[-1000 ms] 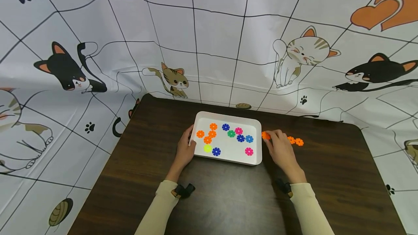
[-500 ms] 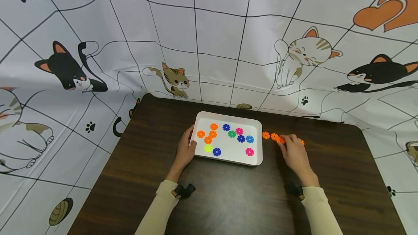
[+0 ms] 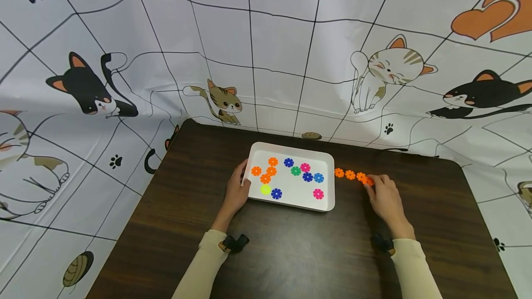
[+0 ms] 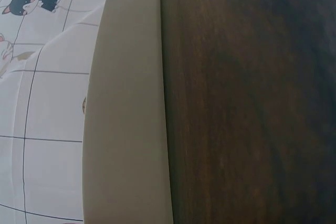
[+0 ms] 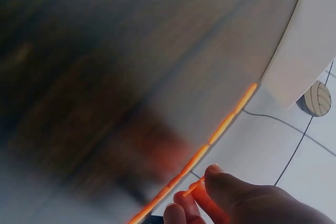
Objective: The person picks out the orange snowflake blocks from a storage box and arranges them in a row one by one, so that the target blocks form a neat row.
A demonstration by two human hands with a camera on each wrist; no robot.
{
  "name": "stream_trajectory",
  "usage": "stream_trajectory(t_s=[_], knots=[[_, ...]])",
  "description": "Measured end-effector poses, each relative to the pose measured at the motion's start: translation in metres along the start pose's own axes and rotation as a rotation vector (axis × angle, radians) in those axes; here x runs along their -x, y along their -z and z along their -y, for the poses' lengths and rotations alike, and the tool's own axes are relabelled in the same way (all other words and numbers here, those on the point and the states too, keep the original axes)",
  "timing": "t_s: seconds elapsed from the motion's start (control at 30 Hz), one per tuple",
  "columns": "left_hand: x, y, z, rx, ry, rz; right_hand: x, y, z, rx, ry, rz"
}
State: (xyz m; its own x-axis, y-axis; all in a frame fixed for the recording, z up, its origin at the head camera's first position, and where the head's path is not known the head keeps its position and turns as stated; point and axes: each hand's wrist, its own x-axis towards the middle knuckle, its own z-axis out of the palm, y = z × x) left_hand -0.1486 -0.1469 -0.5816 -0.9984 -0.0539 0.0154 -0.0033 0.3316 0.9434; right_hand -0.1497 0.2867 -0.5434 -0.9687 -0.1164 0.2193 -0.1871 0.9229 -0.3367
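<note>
A shallow white tray (image 3: 297, 202) lies on the dark wooden table, holding several notched plastic discs in orange, blue, green, pink and yellow. My left hand (image 3: 236, 191) grips its left end, thumb over the rim. Right of the tray runs a row of orange discs (image 3: 350, 175), seen edge-on in the right wrist view. At that row's right end is my right hand (image 3: 386, 199). Its thumb and finger pinch one orange disc (image 5: 193, 187); the hand hides part of the row's end. Only a sleeve (image 4: 126, 103) and table show in the left wrist view.
Behind and beside the dark table (image 3: 291, 253) hangs a white cloth (image 3: 274, 59) printed with cats and grid lines. It meets the table's back edge close behind the tray. A black strap (image 3: 235, 242) sits on the left wrist.
My right hand has moved rightward along the orange row, from the disc beside the tray to the far end, uncovering the discs it passed. The left hand and tray stay put.
</note>
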Motion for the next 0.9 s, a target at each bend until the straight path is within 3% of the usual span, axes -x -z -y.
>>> stream_trajectory(t_s=[0.33,0.9], knots=[[0.001,0.000,0.000,0.002,-0.003,0.000,0.001,0.008,-0.013,0.014,-0.042,0.005],[0.001,0.000,0.001,-0.013,0.002,-0.004,-0.001,0.019,-0.042,0.033,-0.144,0.085]])
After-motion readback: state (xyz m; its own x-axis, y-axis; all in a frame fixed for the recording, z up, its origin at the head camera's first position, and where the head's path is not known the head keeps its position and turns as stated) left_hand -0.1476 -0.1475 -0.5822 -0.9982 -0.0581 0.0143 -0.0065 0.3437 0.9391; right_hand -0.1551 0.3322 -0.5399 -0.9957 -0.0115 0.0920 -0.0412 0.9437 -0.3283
